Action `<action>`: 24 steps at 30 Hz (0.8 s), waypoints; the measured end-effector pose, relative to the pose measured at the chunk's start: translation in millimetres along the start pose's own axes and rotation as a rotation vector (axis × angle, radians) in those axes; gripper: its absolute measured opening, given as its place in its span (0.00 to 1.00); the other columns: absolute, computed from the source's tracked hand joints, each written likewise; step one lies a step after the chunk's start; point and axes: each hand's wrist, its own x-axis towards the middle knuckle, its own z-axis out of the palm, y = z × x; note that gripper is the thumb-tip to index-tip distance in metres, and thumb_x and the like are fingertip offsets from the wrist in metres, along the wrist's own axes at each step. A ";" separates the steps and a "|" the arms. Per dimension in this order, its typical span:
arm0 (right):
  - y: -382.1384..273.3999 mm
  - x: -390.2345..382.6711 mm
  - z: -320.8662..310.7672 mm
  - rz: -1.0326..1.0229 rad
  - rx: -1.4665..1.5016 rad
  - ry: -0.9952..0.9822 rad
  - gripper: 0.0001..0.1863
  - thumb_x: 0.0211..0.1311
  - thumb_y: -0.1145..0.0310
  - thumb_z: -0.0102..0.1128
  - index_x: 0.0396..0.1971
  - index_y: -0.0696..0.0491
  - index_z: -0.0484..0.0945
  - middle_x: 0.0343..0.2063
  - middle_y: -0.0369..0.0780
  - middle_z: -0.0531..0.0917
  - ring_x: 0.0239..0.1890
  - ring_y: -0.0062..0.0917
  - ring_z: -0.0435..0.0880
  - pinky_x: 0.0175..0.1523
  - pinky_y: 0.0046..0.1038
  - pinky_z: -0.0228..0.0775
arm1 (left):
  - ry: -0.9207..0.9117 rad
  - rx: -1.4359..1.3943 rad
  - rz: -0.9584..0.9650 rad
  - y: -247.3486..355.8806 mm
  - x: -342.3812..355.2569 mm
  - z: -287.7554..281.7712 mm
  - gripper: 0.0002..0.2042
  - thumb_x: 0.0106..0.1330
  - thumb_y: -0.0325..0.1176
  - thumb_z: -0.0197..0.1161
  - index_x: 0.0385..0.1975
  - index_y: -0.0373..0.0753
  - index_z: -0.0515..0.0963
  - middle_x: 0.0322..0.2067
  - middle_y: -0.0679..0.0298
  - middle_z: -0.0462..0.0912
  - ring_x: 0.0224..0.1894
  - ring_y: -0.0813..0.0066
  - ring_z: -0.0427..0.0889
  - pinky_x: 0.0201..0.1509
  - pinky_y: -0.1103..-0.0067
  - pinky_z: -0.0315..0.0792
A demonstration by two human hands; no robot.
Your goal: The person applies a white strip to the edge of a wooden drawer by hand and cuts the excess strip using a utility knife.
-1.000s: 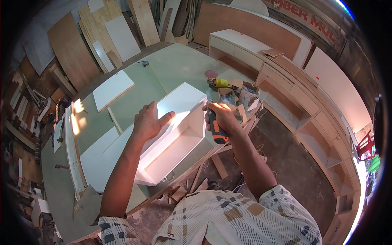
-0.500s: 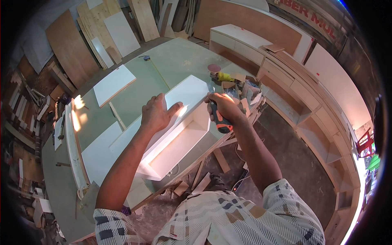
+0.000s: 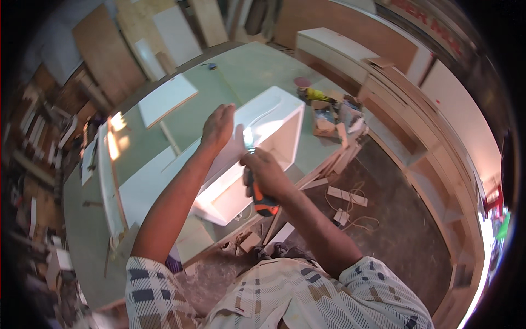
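A white open box (image 3: 276, 129), like a drawer carcass, lies on the pale green workbench (image 3: 241, 71). My left hand (image 3: 218, 127) rests flat on the box's top panel, fingers spread. My right hand (image 3: 266, 171) grips a tool with an orange and black handle (image 3: 260, 200), its bright tip pointing up near the box's front edge, close to the left hand's thumb.
White panels (image 3: 164, 98) lie on the bench to the left. A yellow tool (image 3: 318, 94) and a small box of bits (image 3: 326, 118) sit at the bench's right edge. Wood offcuts (image 3: 345, 194) and a cord litter the floor. Pale cabinets (image 3: 350, 52) stand behind.
My right hand with the tool has moved left and down, from the box's right end to its front edge. My left hand stays on the top panel.
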 end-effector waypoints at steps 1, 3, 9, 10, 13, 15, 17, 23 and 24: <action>-3.2 -3.7 -0.2 -0.013 -0.006 -0.035 0.14 0.71 0.60 0.49 0.40 0.58 0.73 0.18 0.39 0.76 0.13 0.25 0.76 0.19 0.26 0.70 | -0.103 -0.091 -0.179 -3.2 3.4 -14.2 0.25 0.74 0.54 0.52 0.36 0.31 0.76 0.39 0.43 0.83 0.45 0.48 0.83 0.51 0.61 0.73; -6.5 -2.7 -10.0 -0.010 -0.029 -0.050 0.16 0.70 0.60 0.48 0.42 0.60 0.72 0.19 0.42 0.76 0.13 0.27 0.76 0.20 0.28 0.72 | -0.252 0.062 -0.211 -5.3 -1.5 -41.4 0.27 0.73 0.57 0.55 0.33 0.33 0.76 0.32 0.54 0.77 0.38 0.64 0.75 0.44 0.67 0.70; -10.2 -4.5 -2.3 0.011 -0.067 -0.009 0.16 0.69 0.61 0.48 0.42 0.60 0.72 0.19 0.42 0.76 0.14 0.27 0.76 0.20 0.28 0.73 | -0.455 0.236 -0.174 -17.9 -53.7 -107.1 0.34 0.70 0.64 0.58 0.56 0.34 0.80 0.46 0.47 0.86 0.49 0.58 0.86 0.54 0.68 0.76; -12.0 -4.7 0.7 -0.005 -0.076 0.004 0.16 0.69 0.61 0.48 0.42 0.60 0.72 0.19 0.42 0.76 0.14 0.27 0.76 0.20 0.28 0.73 | -0.448 0.236 -0.175 -17.4 -56.1 -108.2 0.34 0.70 0.64 0.58 0.56 0.34 0.80 0.46 0.47 0.86 0.49 0.58 0.86 0.54 0.68 0.76; -9.7 -2.9 9.9 -0.018 -0.108 0.041 0.16 0.68 0.61 0.47 0.43 0.61 0.73 0.19 0.42 0.76 0.13 0.27 0.76 0.20 0.27 0.72 | -0.408 0.258 -0.129 -18.4 -54.4 -109.1 0.35 0.70 0.65 0.56 0.52 0.33 0.82 0.43 0.49 0.88 0.44 0.63 0.87 0.52 0.70 0.77; -1.1 -2.2 15.6 -0.068 -0.074 0.108 0.17 0.68 0.61 0.48 0.43 0.62 0.73 0.19 0.43 0.76 0.13 0.27 0.76 0.20 0.27 0.72 | -0.448 0.318 -0.161 -18.7 -51.2 -107.1 0.35 0.70 0.64 0.57 0.52 0.32 0.82 0.42 0.47 0.88 0.44 0.59 0.87 0.52 0.68 0.77; 4.1 -8.0 29.2 -0.076 -0.073 0.106 0.17 0.68 0.61 0.48 0.42 0.62 0.73 0.19 0.43 0.76 0.13 0.27 0.76 0.20 0.27 0.72 | -0.421 0.277 -0.117 -25.0 -52.8 -104.7 0.35 0.70 0.65 0.56 0.50 0.32 0.82 0.41 0.45 0.87 0.43 0.53 0.87 0.51 0.66 0.78; 32.3 -43.9 114.9 -0.033 -0.081 0.139 0.18 0.72 0.59 0.46 0.43 0.62 0.72 0.19 0.41 0.76 0.15 0.25 0.76 0.21 0.28 0.73 | -0.397 0.320 0.012 -58.7 -41.4 -97.5 0.41 0.67 0.71 0.53 0.41 0.26 0.84 0.36 0.39 0.86 0.41 0.45 0.87 0.47 0.62 0.80; 35.1 -49.3 129.6 -0.034 -0.080 0.155 0.18 0.72 0.59 0.46 0.43 0.62 0.72 0.19 0.41 0.76 0.15 0.25 0.76 0.21 0.28 0.73 | -0.387 0.357 0.016 -62.5 -38.4 -96.4 0.44 0.66 0.72 0.52 0.39 0.24 0.84 0.35 0.39 0.86 0.41 0.45 0.88 0.46 0.62 0.80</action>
